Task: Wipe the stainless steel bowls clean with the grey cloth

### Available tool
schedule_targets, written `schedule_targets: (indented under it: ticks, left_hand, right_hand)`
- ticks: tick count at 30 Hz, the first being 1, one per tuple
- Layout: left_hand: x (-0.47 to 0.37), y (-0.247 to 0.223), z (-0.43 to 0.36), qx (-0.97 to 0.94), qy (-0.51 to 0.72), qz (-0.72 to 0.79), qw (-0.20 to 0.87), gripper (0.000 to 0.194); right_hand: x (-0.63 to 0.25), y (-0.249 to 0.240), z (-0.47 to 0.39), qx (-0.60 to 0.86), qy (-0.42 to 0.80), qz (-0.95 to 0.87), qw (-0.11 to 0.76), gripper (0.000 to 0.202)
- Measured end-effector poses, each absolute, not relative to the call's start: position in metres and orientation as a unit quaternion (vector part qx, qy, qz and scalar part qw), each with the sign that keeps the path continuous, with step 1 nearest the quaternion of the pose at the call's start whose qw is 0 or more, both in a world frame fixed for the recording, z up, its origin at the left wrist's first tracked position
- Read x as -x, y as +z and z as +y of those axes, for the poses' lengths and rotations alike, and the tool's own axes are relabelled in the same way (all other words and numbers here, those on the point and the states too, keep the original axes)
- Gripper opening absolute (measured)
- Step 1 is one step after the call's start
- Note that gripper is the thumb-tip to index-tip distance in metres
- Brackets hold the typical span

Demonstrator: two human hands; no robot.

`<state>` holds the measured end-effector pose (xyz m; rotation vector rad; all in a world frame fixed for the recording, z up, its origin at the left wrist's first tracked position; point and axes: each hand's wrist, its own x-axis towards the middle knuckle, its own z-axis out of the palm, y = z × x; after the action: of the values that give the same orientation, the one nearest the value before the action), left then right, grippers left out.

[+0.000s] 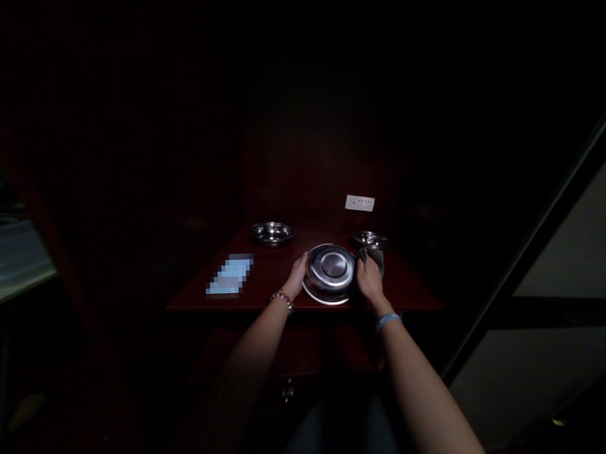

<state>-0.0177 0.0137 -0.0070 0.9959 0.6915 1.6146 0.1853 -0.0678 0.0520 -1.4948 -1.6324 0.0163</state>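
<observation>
A shiny steel bowl (pixel 333 269) is held bottom-up above the front of the dark red tabletop. My left hand (pixel 297 275), with a beaded bracelet at the wrist, is closed on the bowl's left rim. At the bowl's right side is my right hand (pixel 368 278), wearing a blue wristband and closed on a dark grey cloth (pixel 377 259). Whether its fingers also grip the bowl's rim is hidden. Behind the bowl on the right lies a steel dish (pixel 370 239), partly covered by the cloth. Another steel dish (pixel 272 235) rests upright at the back left.
On the left of the tabletop (pixel 265 281) lies a flat, pixelated pale blue item (pixel 230 274). A white socket plate (pixel 360 203) is fixed to the back panel. Below the front edge is a drawer with a metal knob (pixel 287 390). The surroundings are very dark.
</observation>
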Motion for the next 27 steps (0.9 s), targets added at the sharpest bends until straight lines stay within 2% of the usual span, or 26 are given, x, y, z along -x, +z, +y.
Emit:
schedule_targets:
  ticks: [5,16,27]
  left_hand:
    - [0.018,-0.009,0.017,-0.425,0.664,0.288,0.543,0.046]
    - [0.019,-0.015,0.022,-0.438,0.657,0.291,0.541,0.053]
    - [0.019,-0.012,0.018,-0.446,0.660,0.286,0.532,0.054]
  right_hand:
    - [-0.179,0.049,-0.065,0.590,0.074,-0.618,0.515,0.061]
    - [-0.166,0.047,-0.062,0.614,0.206,-0.538,0.539,0.080]
    - [-0.163,0.046,-0.068,0.537,0.112,-0.645,0.532,0.066]
